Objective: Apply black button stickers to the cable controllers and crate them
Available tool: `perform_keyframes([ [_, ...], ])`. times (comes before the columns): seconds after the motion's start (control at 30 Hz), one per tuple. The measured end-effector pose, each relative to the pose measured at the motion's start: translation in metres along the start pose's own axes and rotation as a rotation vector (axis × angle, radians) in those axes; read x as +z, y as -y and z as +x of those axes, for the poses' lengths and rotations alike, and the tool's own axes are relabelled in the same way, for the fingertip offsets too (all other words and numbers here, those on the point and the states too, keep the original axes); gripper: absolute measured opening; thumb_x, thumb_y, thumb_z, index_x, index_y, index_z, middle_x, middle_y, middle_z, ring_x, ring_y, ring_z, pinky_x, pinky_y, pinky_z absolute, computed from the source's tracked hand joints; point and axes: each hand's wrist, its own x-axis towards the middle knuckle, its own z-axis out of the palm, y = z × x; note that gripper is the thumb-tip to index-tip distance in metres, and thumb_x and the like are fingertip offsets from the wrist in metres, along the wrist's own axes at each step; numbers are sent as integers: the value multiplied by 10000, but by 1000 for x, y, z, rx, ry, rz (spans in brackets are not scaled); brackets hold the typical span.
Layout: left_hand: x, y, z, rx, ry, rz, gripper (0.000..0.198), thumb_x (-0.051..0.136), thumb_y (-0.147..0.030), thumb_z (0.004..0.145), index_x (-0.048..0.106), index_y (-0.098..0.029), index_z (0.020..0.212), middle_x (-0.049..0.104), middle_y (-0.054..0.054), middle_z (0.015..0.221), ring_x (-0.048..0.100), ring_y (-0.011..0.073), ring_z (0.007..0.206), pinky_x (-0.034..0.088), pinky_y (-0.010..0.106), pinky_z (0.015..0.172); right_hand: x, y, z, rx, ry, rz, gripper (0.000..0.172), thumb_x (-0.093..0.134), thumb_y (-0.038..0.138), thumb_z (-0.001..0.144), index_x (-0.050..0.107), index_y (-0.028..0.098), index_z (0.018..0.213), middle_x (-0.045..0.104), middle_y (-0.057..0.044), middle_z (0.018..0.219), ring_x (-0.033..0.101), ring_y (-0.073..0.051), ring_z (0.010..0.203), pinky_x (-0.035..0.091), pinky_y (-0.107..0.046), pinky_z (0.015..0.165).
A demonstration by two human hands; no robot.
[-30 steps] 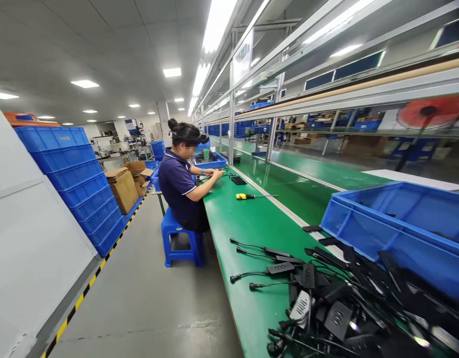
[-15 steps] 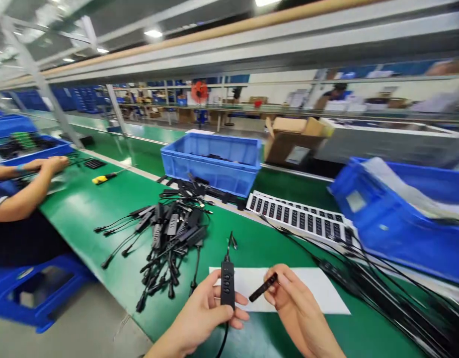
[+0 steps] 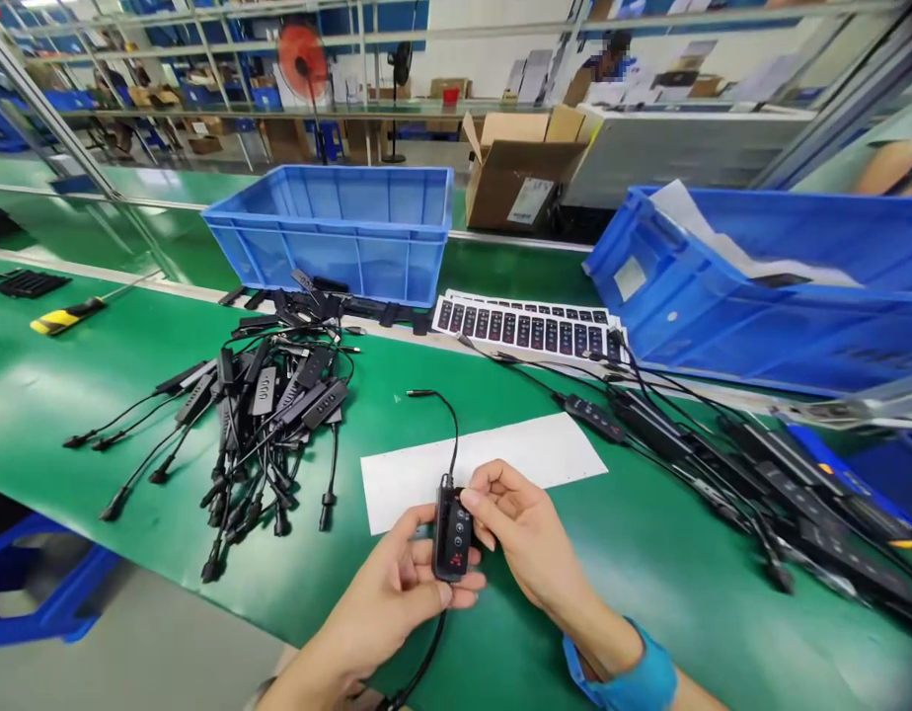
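Observation:
My left hand holds a small black inline cable controller from below, its cable running out at both ends. Over the controller's face lies a black label with white round symbols and a red mark. The thumb and fingers of my right hand pinch the label's upper end; whether its whole back touches the controller I cannot tell. Beneath the hands is a white sheet. To the left lies a heap of similar black controllers with short cables.
Label sheets lie at the back, beside a blue bin. Another blue bin stands tilted at right, behind more cabled controllers. A yellow-handled screwdriver is at left. A cardboard box stands beyond.
My right hand has brought the label from the side onto the controller's face, turning it upright. The view has swung down and to the right; the co-worker's arms at left are out of view.

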Motion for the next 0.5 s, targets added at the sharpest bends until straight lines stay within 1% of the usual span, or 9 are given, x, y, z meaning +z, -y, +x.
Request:
perform_keyframes([
  [0.07, 0, 0, 0, -2, -6, -8, 652, 801, -277, 750, 433, -173, 1278, 671, 169, 1114, 679, 292, 1014, 486, 441, 916, 0, 0, 0, 9, 0, 10, 324, 756, 428, 765, 543, 184, 747, 473, 70, 612, 378, -30, 432, 307, -152, 400],
  [0.2, 1, 0, 1, -5, -7, -11, 631, 794, -252, 758, 429, -173, 1267, 674, 150, 1092, 684, 273, 1003, 500, 417, 903, 1, 1, -2, 29, 38, 1, 306, 757, 410, 766, 551, 185, 748, 485, 66, 591, 397, -38, 442, 334, -144, 398],
  [0.37, 2, -1, 1, -15, 4, 16, 603, 772, -262, 784, 427, -176, 1271, 667, 149, 1106, 680, 258, 1008, 502, 408, 908, 3, 1, -3, 33, 30, -8, 289, 756, 396, 767, 551, 193, 750, 489, 65, 599, 405, -42, 445, 347, -136, 381],
  [0.5, 2, -2, 2, -20, 12, 27, 599, 758, -260, 798, 416, -175, 1283, 659, 162, 1132, 678, 265, 1018, 500, 418, 914, 2, 1, -2, 33, 32, -16, 280, 754, 390, 767, 555, 194, 750, 486, 66, 604, 401, -41, 439, 343, -137, 375],
])
